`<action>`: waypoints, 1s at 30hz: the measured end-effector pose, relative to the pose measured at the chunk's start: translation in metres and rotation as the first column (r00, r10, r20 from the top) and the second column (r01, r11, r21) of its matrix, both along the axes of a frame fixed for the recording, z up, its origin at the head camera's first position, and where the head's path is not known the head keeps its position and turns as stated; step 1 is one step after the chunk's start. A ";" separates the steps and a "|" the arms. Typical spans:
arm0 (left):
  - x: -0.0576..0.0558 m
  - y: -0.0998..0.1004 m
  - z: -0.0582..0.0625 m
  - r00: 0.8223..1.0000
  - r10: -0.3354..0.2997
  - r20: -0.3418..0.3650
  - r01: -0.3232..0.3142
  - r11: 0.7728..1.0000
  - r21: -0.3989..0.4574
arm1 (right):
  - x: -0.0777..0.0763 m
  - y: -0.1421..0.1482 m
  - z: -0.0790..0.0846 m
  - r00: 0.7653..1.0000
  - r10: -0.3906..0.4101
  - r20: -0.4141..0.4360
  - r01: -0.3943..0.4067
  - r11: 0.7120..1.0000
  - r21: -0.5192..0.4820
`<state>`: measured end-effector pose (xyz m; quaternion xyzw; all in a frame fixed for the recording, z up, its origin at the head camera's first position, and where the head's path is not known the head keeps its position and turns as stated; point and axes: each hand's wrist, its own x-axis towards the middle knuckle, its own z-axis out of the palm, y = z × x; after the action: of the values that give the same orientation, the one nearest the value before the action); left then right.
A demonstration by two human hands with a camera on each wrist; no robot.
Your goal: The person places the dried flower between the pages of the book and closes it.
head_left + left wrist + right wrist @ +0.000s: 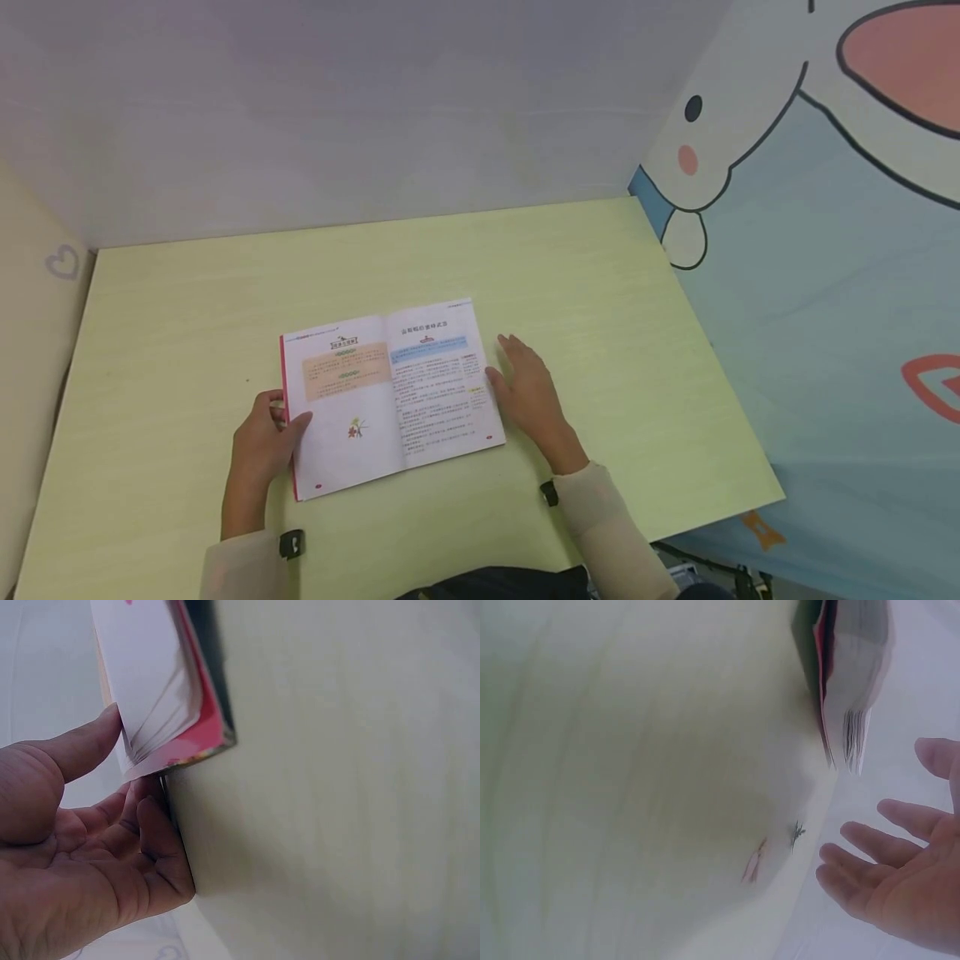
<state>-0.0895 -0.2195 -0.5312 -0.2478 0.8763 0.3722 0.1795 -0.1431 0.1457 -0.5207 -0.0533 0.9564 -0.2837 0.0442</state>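
An open book point(435, 408) lies on the pale table, with printed text on its right page and an orange text box and a small drawing on its left page. At its left edge, my left hand point(258, 450) holds the book, thumb over the page and fingers at the cover's underside. The left wrist view shows the thumb against the book's fanned pages point(150, 682) and the pink cover edge below. Beside the right page, my right hand point(528, 392) has its fingers spread. In the right wrist view those fingers point(881, 844) are apart from the book's page stack point(855, 667).
The pale wood-grain table point(187, 333) extends around the book. A plain wall point(337, 125) stands along its back edge. To the right hangs a blue panel point(825, 292) with cartoon figures. Dark wristbands point(292, 544) sit at the sleeves. Small marks point(755, 861) show on the tabletop.
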 end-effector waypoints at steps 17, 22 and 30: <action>0.000 -0.002 -0.001 1.000 -0.018 -0.013 0.018 1.000 -0.010 | -0.001 0.049 0.009 0.950 -0.238 0.204 0.252 0.967 -0.043; 0.000 -0.001 0.000 1.000 -0.012 -0.010 0.012 1.000 -0.003 | 0.000 0.054 0.012 0.917 -0.253 0.309 0.262 0.965 0.013; 0.000 0.000 -0.001 1.000 -0.009 -0.005 0.008 1.000 -0.007 | 0.001 0.051 0.009 0.891 -0.220 0.397 0.202 0.976 0.087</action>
<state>-0.0897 -0.2195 -0.5321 -0.2437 0.8791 0.3690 0.1778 -0.1416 0.1971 -0.5114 0.1114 0.9326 -0.2708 0.2111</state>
